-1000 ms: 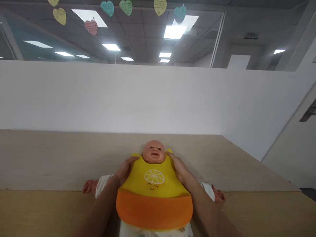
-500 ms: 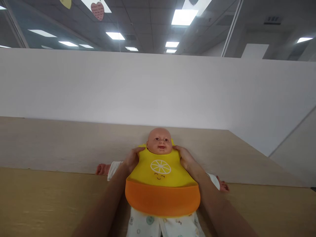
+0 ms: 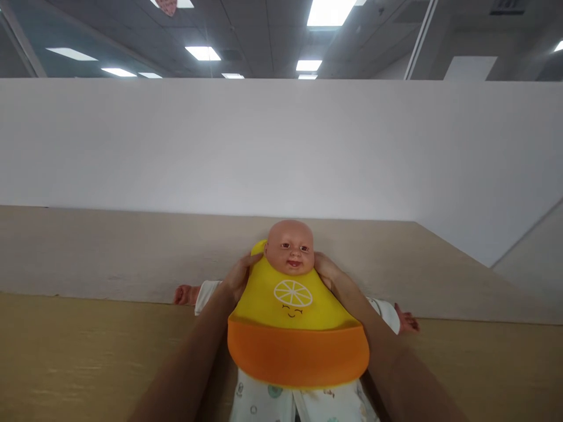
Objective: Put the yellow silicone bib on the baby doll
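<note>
A baby doll [image 3: 290,233] lies on its back, its bald head towards the wall and its arms spread wide. Over its chest lies a yellow bib [image 3: 259,299] with a white citrus slice, a smiling face and an orange catch pocket [image 3: 299,354]. At the left of the neck, my left hand [image 3: 238,275] grips the bib's upper edge, thumb on top. My right hand [image 3: 329,272] closes on the bib's other upper edge, close against the doll's cheek; its fingertips are hidden behind the neck. White patterned clothing [image 3: 264,401] shows below the bib.
The doll rests across a pale wood-look surface [image 3: 109,252] and a yellower one [image 3: 88,351] nearer me, with a seam between them. A white partition [image 3: 220,146] stands close behind its head, topped by glass. Another white panel [image 3: 536,252] angles in at the right.
My right hand has shifted in behind the doll's neck. The bib's left neck strap now stands up more beside the head, and the head is turned slightly right. The view has tilted down a little.
</note>
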Tool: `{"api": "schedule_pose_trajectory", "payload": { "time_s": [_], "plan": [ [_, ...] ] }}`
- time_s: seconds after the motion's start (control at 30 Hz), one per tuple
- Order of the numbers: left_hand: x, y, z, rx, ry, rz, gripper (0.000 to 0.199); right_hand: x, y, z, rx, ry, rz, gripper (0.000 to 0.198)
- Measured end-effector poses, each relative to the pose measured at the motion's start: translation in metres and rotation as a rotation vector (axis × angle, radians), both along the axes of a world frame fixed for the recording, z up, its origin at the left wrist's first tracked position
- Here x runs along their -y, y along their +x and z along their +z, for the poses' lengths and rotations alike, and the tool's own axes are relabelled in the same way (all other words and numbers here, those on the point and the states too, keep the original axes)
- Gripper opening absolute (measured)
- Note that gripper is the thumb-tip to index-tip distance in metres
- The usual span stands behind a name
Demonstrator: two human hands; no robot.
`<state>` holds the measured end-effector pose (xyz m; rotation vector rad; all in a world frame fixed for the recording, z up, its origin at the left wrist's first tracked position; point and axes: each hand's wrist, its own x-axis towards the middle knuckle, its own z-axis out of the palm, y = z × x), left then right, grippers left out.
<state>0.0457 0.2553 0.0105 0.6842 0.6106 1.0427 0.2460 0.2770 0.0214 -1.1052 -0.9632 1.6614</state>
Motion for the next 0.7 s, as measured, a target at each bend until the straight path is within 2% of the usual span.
{"api": "schedule_pose_trajectory", "payload": {
  "time_s": [0.1, 0.27, 0.47, 0.7],
  "plan": [
    [-0.001, 0.001, 0.000, -0.002, 0.018, 0.011, 0.045, -0.003, -0.001, -0.004, -0.035, -0.044, 0.099, 0.016],
    [-0.001, 0.001, 0.000, -0.026, 0.023, 0.016, 0.047, -0.008, 0.000, -0.010, -0.083, -0.005, 0.123, 0.016],
    [0.001, 0.005, 0.004, -0.091, -0.009, 0.044, 0.042, -0.010, 0.001, -0.016, -0.154, -0.040, 0.192, 0.017],
    [-0.002, 0.011, 0.001, -0.188, -0.020, 0.111, 0.034, -0.016, 0.003, -0.024, -0.136, 0.087, 0.186, 0.025]
  ]
}}
